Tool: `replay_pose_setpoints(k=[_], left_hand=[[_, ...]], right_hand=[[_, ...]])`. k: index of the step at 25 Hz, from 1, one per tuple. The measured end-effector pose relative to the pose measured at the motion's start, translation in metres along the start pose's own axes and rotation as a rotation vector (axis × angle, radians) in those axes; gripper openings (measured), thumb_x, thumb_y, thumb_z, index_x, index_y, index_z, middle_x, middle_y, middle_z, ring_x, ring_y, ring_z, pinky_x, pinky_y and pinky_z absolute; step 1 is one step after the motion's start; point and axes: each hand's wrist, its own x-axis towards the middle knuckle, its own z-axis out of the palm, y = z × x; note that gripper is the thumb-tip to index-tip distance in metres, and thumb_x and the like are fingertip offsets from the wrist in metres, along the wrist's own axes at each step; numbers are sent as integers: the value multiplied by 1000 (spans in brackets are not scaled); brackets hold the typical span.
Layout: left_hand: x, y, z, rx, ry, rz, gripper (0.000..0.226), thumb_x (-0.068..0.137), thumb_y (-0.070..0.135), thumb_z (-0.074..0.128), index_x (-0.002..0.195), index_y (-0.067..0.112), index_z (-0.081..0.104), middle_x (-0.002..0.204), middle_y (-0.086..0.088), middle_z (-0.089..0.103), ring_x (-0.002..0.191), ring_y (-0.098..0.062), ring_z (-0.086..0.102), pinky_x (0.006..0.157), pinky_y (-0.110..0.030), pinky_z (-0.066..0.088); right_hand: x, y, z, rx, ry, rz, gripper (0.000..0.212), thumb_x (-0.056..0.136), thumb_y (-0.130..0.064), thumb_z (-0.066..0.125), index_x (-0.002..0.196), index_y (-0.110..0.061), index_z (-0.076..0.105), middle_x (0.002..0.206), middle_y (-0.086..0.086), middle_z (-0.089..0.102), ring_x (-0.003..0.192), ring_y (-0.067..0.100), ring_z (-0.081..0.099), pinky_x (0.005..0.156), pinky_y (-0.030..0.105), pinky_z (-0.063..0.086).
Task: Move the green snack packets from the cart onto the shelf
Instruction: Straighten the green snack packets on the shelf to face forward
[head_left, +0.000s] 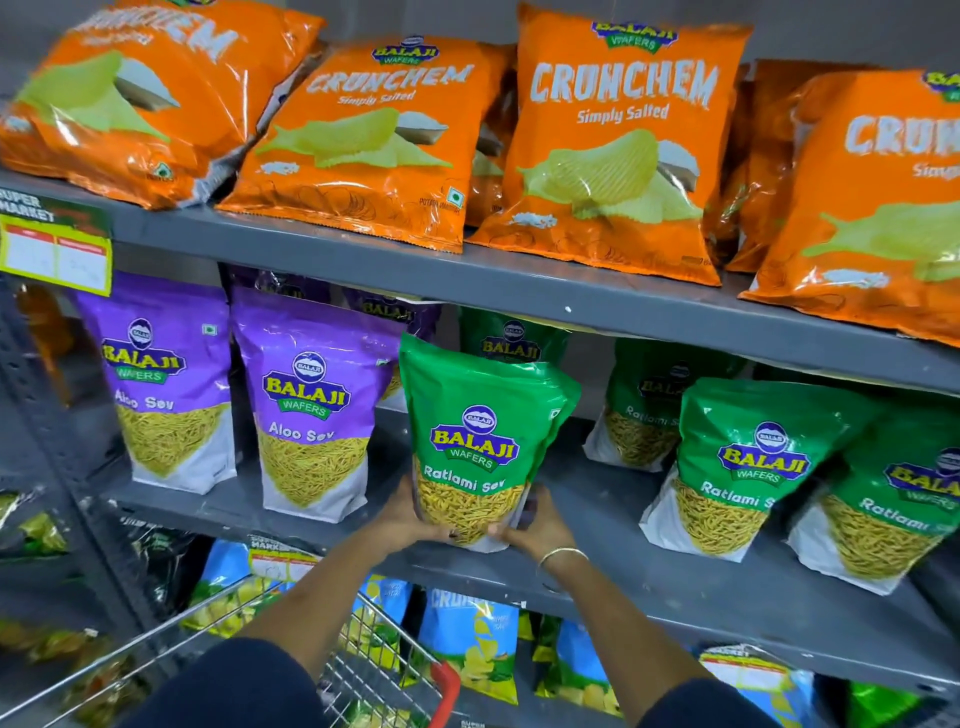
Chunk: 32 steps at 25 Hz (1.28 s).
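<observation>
A green Ratlami Sev packet (480, 441) stands upright on the middle grey shelf (649, 561), near its front edge. My left hand (410, 514) grips its lower left corner and my right hand (537, 527), with a bangle on the wrist, grips its lower right corner. It looks like more than one packet pressed together. More green packets (748, 462) stand to the right and behind on the same shelf. The wire cart (363, 660) with a red corner sits below my arms at the bottom; its contents are mostly hidden.
Purple Aloo Sev packets (311, 415) stand left of the green ones. Orange Crunchem bags (613, 145) fill the top shelf. Blue and yellow bags (472, 639) sit on the lower shelf. A yellow price tag (52, 254) hangs at the left.
</observation>
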Motion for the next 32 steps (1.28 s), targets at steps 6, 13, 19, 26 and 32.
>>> replay_pose_setpoints(k=[6, 13, 19, 26, 32], left_hand=[[-43, 14, 48, 658, -450, -210, 47, 74, 49, 66, 97, 9, 60, 86, -7, 56, 70, -15, 55, 52, -22, 44], [8, 133, 211, 34, -243, 295, 99, 49, 43, 78, 131, 11, 33, 129, -4, 45, 121, -21, 47, 103, -37, 42], [33, 174, 252, -197, -160, 234, 86, 66, -1, 77, 138, 8, 29, 134, -6, 50, 117, -13, 46, 92, -22, 37], [0, 132, 194, -181, -103, 145, 74, 65, -1, 78, 125, 18, 38, 121, -4, 56, 120, -23, 52, 99, -37, 45], [-11, 130, 182, -235, -180, 183, 89, 59, 9, 84, 132, 15, 33, 122, 1, 50, 119, -13, 46, 88, -25, 45]], right_hand=[[-41, 78, -114, -52, 500, 342, 8, 80, -2, 58, 84, -2, 65, 99, 27, 68, 100, 40, 61, 86, 38, 48], [-18, 137, -264, 129, 418, 248, 74, 66, 9, 74, 129, 4, 35, 126, 23, 47, 118, 32, 46, 90, 41, 50], [-2, 118, -265, 312, 20, -40, 98, 33, -21, 88, 115, -7, 36, 107, 7, 57, 92, 11, 55, 66, 6, 50], [-40, 80, -211, 345, -2, -166, 136, 4, -62, 80, 118, -10, 30, 105, -9, 51, 96, 4, 52, 76, 2, 45], [-63, -58, -264, -417, 500, -334, 63, 70, -44, 71, 113, -1, 56, 111, 19, 65, 101, 33, 61, 86, 38, 51]])
